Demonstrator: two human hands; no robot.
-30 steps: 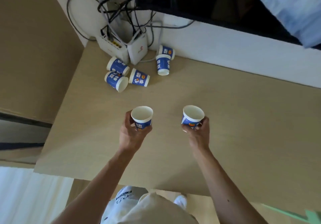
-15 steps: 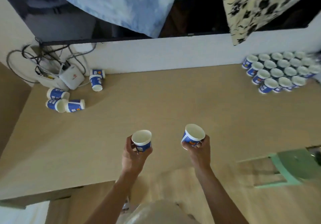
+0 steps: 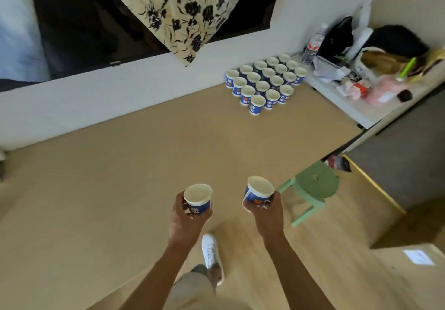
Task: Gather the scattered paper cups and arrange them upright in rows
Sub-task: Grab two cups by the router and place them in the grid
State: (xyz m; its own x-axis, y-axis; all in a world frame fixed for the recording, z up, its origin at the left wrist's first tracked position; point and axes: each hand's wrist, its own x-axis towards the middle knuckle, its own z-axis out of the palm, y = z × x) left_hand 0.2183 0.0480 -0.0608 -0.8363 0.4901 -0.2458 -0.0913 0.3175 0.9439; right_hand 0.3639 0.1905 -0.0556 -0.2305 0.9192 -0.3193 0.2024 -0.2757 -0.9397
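Grips a paper cup (image 3: 198, 199) in the left hand (image 3: 186, 216), fingers and thumb curled round the blue wall, mouth up and nearly straight. Holds a second cup (image 3: 258, 190) in the right hand (image 3: 267, 213) in the same closed way, taken from below and behind, tilted a little to the left. Carries both at about the same height, apart from each other, near the front edge of the surface (image 3: 120, 165), with both bare forearms stretched forward. Faces a block of cups (image 3: 265, 83) well ahead on the right: upright, mouths up, packed in tight rows at the far corner of the surface, close to the white wall. Stands with one white shoe (image 3: 212, 254) forward on the wooden floor, near a green stool (image 3: 315, 184).
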